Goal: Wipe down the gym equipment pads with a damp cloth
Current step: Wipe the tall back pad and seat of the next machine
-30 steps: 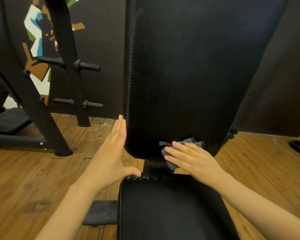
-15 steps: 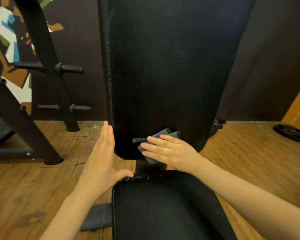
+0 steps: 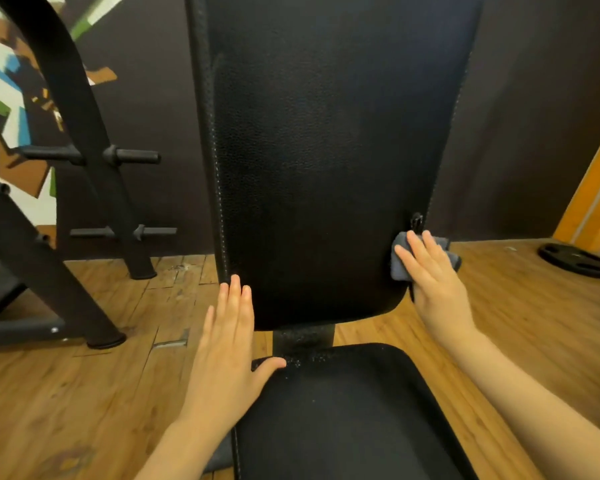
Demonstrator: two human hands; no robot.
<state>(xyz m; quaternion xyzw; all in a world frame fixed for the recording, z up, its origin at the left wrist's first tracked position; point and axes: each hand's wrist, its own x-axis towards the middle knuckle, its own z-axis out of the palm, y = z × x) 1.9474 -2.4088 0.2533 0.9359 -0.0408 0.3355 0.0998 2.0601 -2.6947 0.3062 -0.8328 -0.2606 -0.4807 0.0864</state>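
The right hand (image 3: 433, 282) presses a grey cloth (image 3: 400, 261) with straight fingers against the back pad's (image 3: 319, 150) lower right edge. The left hand (image 3: 226, 351), fingers flat, rests at its lower left corner.

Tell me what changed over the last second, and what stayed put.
The right hand slid the grey cloth from the lower middle of the back pad across to its lower right edge. The left hand stayed flat and open at the pad's lower left corner, thumb by the seat pad. Nothing was picked up or released.
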